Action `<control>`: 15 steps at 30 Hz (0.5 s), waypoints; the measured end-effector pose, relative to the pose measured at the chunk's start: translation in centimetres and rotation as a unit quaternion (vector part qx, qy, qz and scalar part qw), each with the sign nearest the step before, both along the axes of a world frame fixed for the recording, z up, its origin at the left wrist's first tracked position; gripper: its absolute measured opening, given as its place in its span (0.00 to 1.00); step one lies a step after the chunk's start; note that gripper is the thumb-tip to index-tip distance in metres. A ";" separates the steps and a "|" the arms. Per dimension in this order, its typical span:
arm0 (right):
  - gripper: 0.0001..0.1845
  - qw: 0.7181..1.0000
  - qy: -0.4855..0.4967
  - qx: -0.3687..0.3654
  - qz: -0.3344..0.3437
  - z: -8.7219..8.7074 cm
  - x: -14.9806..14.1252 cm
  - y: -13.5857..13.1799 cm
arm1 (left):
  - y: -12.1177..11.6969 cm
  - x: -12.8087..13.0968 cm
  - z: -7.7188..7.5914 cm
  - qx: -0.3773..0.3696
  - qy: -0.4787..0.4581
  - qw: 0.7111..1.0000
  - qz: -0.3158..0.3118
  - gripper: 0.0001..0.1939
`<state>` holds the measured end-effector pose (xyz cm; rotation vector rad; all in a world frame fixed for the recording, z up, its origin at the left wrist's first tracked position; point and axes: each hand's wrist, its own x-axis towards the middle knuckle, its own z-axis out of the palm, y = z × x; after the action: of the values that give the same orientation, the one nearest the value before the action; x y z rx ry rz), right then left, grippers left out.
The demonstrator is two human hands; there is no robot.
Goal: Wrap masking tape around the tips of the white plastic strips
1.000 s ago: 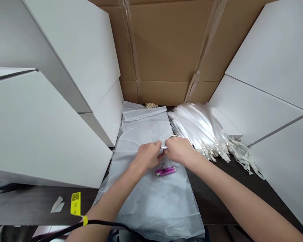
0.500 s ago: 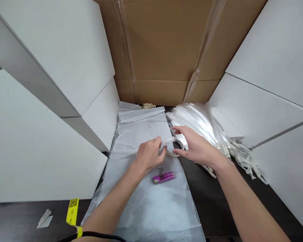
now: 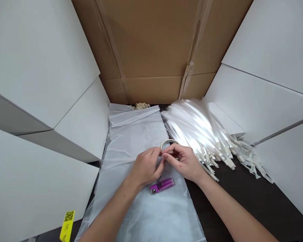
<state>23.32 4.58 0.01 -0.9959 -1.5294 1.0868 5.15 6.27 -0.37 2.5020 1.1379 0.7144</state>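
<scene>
The right hand [image 3: 184, 163] has moved in beside the left hand [image 3: 146, 167]; their fingertips [image 3: 159, 152] pinch a thin white strip [image 3: 168, 152] closely and steadily, just below the tape roll [image 3: 168, 144].

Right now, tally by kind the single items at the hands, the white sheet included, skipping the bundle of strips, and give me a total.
Pale tape roll: 1
Purple lighter: 1
Translucent white sheet: 1
Total: 3
</scene>
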 end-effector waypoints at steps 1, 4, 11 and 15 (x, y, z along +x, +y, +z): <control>0.08 1.000 -0.002 0.000 -0.002 0.0 0.0 0.0 | -0.1 0.1 -0.1 0.008 -0.011 1.000 -0.013 0.05; 0.07 1.000 0.000 0.014 0.003 0.0 -0.1 -0.3 | -0.2 0.3 -0.6 -0.006 -0.042 0.999 -0.034 0.04; 0.13 0.999 0.018 0.043 0.021 0.2 -0.5 -0.8 | 0.1 0.4 -1.2 -0.075 -0.123 0.984 -0.101 0.07; 0.02 0.997 -0.002 0.081 0.010 0.2 -0.6 -0.9 | 0.1 0.4 -1.2 -0.074 -0.143 0.981 -0.111 0.07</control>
<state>22.77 3.68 0.23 -0.8731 -1.6065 0.9578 5.51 6.34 -1.52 2.2635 0.7681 0.8577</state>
